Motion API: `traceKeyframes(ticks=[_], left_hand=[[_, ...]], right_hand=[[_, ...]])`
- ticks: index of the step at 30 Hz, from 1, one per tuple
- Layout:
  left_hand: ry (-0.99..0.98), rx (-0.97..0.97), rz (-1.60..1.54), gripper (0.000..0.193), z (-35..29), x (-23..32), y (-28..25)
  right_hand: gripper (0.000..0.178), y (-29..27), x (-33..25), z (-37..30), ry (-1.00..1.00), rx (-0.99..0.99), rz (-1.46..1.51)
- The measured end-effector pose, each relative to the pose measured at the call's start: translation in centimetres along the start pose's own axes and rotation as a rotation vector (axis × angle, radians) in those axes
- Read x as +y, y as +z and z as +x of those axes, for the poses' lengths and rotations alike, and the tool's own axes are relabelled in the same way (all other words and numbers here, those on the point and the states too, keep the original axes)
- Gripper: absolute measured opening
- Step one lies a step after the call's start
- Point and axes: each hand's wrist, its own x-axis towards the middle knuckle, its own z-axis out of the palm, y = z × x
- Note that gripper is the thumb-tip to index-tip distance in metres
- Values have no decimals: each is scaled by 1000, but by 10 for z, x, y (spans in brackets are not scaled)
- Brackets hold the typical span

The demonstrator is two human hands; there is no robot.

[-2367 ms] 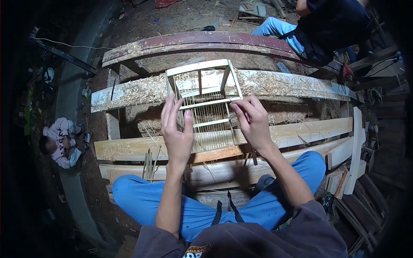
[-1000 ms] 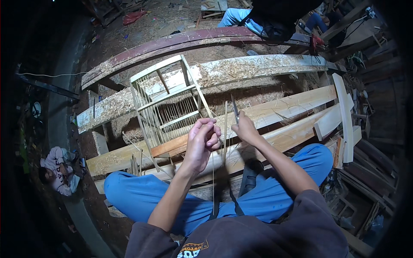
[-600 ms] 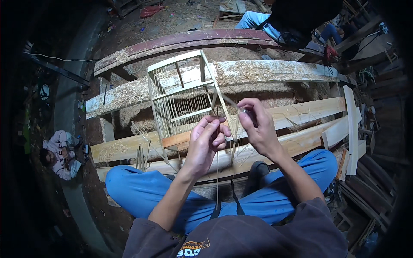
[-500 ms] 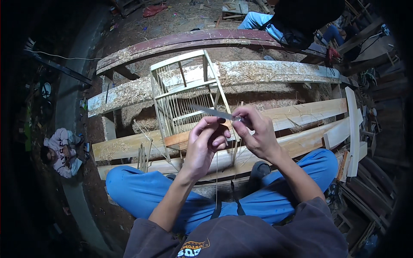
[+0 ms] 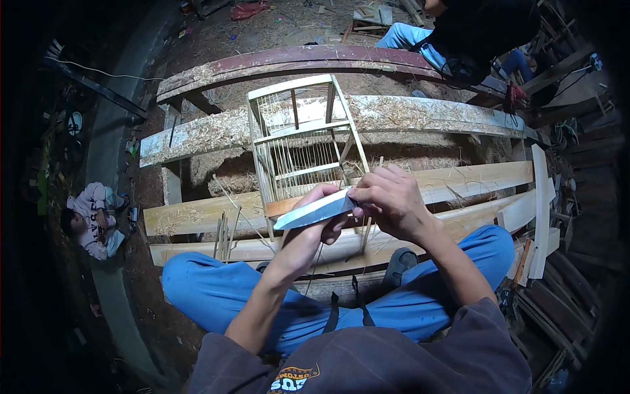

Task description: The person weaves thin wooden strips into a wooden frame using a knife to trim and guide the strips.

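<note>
Two hands meet at frame centre: right hand (image 5: 388, 205) clamps the handle of a knife (image 5: 314, 211), blade pointing left, while left hand (image 5: 319, 213) pinches closed on something thin under the blade, prob. a bamboo sliver, too small to tell. Wooden cage (image 5: 303, 148) stands just above on the planks (image 5: 459, 184). Step looks like shaving a bar; next stroke needs a shallow blade angle, fingertips kept off the edge.

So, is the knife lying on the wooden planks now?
No, the knife is held up in the right hand, with its blade across the left hand, in front of the cage.
</note>
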Motion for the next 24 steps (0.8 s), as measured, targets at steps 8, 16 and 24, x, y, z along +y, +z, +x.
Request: traceKeyframes(ticks=[8, 16, 24], left_hand=[[-80, -71, -56, 19, -8, -6, -2], [49, 117, -62, 15, 3, -2, -12], [-45, 86, -146, 18, -6, 2, -5]], right_hand=[[20, -19, 64, -11, 418, 372, -3], [13, -16, 19, 3, 90, 281, 13], [17, -1, 7, 0, 0, 48, -94]])
